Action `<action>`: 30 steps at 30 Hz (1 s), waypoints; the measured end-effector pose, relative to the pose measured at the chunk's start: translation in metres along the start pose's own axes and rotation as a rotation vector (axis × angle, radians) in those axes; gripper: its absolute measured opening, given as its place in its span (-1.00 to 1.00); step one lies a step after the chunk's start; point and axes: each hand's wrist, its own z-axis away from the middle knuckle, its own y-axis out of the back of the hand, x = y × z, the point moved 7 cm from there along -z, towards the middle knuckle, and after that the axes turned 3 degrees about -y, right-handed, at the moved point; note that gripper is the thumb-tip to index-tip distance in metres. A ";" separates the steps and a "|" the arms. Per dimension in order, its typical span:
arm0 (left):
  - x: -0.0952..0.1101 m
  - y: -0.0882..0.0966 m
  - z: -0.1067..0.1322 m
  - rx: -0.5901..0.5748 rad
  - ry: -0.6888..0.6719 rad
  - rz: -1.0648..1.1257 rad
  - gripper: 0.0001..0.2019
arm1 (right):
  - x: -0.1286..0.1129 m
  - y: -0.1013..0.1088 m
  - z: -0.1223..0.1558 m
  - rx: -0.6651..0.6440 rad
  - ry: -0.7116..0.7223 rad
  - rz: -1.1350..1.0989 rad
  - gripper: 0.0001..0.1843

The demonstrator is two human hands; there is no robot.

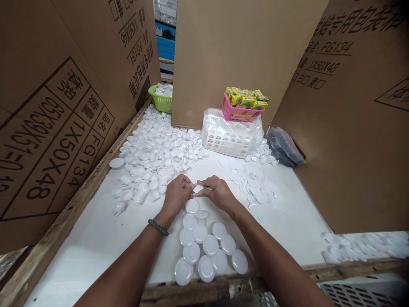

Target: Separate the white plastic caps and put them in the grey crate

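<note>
Over the middle of the white table, my left hand (pixel 177 192) and my right hand (pixel 219 192) meet at the fingertips, both closed on a small white round disc (pixel 198 189). The fingers partly hide this disc, and I cannot make out whether it is one piece or two. Just below the hands, several round white plastic pieces (pixel 200 233) lie spread between my forearms, down to the table's front edge. A large heap of white cup-like plastic pieces (pixel 153 149) lies to the left. Thin flat white discs (pixel 255 183) are scattered to the right of my right hand.
A clear plastic bag (pixel 228 134) stands at the back, bearing a pink basket (pixel 239 113) of small yellow-green boxes. A green basket (pixel 161 101) is at the back left. Cardboard boxes (pixel 249 51) wall the table. More white pieces (pixel 364 246) lie at the right edge.
</note>
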 end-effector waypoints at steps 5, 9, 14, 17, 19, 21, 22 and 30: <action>0.006 0.001 0.002 0.016 -0.009 -0.033 -0.76 | 0.002 0.004 0.009 0.097 -0.034 -0.090 -0.71; 0.006 -0.002 0.002 -0.024 0.012 -0.089 -0.78 | 0.004 0.011 0.016 0.092 -0.052 -0.175 -0.82; 0.000 -0.005 -0.001 -0.074 0.097 -0.014 -0.76 | 0.005 0.007 0.014 0.015 -0.007 -0.187 -0.67; -0.002 -0.006 -0.001 -0.101 0.106 0.033 -0.74 | 0.004 0.004 0.014 0.001 0.044 -0.121 -0.69; -0.001 -0.008 0.000 -0.127 0.095 0.067 -0.71 | 0.002 0.003 0.014 -0.015 0.080 -0.072 -0.76; 0.001 -0.010 0.002 -0.142 0.090 0.106 -0.67 | 0.001 0.004 0.015 -0.012 0.097 -0.043 -0.83; 0.002 -0.010 0.003 -0.142 0.091 0.117 -0.66 | 0.001 0.005 0.015 -0.008 0.100 -0.041 -0.83; -0.001 -0.012 -0.003 -0.165 0.133 0.115 -0.63 | 0.009 0.004 0.013 0.005 0.039 -0.094 -0.72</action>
